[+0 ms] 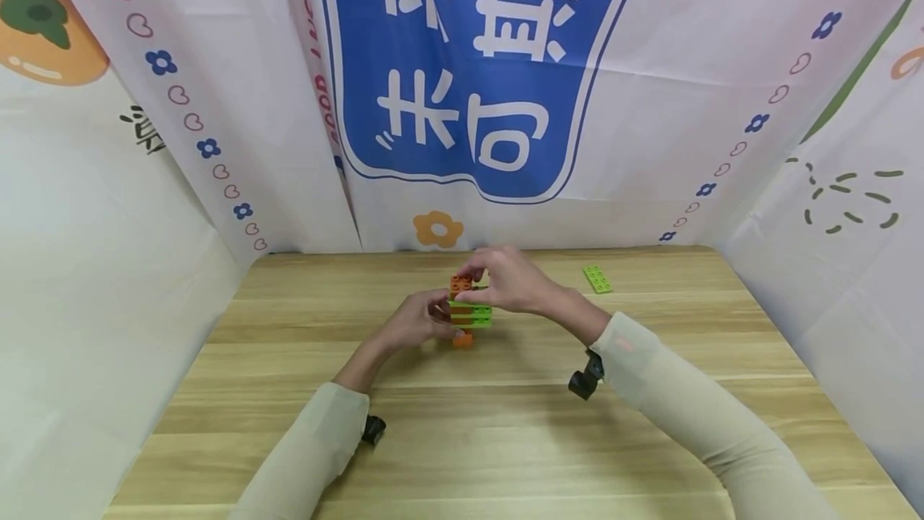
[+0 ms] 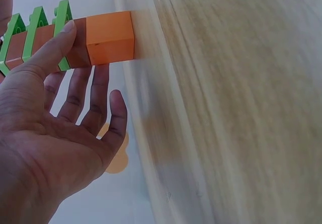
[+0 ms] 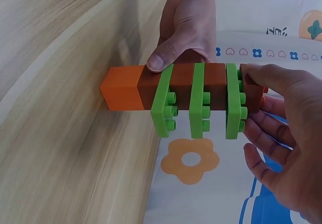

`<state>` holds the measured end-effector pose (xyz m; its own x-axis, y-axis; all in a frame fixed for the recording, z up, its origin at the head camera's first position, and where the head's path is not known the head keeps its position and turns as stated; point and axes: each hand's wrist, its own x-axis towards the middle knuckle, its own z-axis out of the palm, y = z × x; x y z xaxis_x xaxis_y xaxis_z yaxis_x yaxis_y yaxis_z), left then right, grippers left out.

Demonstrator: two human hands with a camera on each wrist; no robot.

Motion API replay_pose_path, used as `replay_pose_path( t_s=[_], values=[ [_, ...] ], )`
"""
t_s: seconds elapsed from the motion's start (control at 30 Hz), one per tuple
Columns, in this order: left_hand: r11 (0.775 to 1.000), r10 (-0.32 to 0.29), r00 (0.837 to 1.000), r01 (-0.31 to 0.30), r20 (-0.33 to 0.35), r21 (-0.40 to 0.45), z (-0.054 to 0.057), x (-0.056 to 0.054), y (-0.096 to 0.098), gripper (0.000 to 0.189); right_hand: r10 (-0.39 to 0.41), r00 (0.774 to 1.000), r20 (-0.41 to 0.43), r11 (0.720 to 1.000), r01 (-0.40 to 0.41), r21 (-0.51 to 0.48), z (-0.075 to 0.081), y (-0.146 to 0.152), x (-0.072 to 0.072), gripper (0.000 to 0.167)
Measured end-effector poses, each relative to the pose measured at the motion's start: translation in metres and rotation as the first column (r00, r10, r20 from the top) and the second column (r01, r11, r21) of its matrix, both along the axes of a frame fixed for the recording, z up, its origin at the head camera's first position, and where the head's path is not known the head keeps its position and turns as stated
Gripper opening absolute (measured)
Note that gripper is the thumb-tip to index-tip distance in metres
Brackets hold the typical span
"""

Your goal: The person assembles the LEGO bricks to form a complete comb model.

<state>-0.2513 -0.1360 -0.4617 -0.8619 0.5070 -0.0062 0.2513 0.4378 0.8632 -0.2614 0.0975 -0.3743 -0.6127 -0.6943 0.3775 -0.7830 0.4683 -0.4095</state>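
A tower of toy building bricks (image 1: pixel 471 316) stands upright on the wooden table. It has an orange brick (image 3: pixel 123 88) at the bottom, then brown bricks (image 3: pixel 182 87) alternating with three green plates (image 3: pixel 198 100) that jut out to one side with studs on top. My left hand (image 1: pixel 415 319) holds the lower part, thumb (image 2: pixel 63 38) against the brown brick and lowest plate, fingers behind. At the top, my right hand (image 1: pixel 512 281) pinches the uppermost brown brick (image 3: pixel 251 90) between thumb and fingers; its other fingers curl loosely below.
A loose lime-green studded plate (image 1: pixel 597 279) lies on the table (image 1: pixel 505 440) to the right, near the back edge. Printed white cloth (image 1: pixel 650 151) hangs behind the table and along both sides. A small dark camera (image 1: pixel 586 375) is strapped to each wrist.
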Motion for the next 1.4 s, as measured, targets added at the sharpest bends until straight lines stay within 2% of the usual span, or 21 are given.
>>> replay_pose_path(
  t_s=[0.33, 0.67, 0.93, 1.13, 1.4],
  values=[
    [1.000, -0.009, 1.000, 0.008, -0.013, -0.012, -0.0004, -0.0018, -0.0002, 0.044, -0.012, 1.000, 0.010, 0.999, 0.011, 0.051, 0.0056, -0.0019, 0.0015, 0.031],
    [1.000, -0.012, 1.000, 0.012, -0.016, -0.005, -0.0020, -0.0019, 0.0001, 0.046, 0.006, 0.998, 0.069, 0.999, -0.008, 0.037, 0.0062, -0.0009, 0.0013, 0.027],
    [1.000, -0.008, 1.000, 0.008, -0.009, 0.000, -0.0011, -0.0006, 0.0004, 0.046, -0.013, 0.996, 0.085, 1.000, 0.011, 0.023, 0.0036, -0.0010, -0.0002, 0.026],
    [0.999, -0.032, 0.999, 0.032, -0.021, 0.001, -0.0018, -0.0005, 0.0000, 0.044, -0.010, 0.994, 0.107, 1.000, 0.009, 0.008, -0.0001, -0.0008, 0.0010, 0.027],
    [1.000, -0.024, 0.999, 0.024, -0.036, -0.013, -0.0015, -0.0013, -0.0009, 0.045, -0.018, 0.996, 0.083, 1.000, 0.017, 0.012, -0.0007, -0.0018, 0.0022, 0.029]
  ],
)
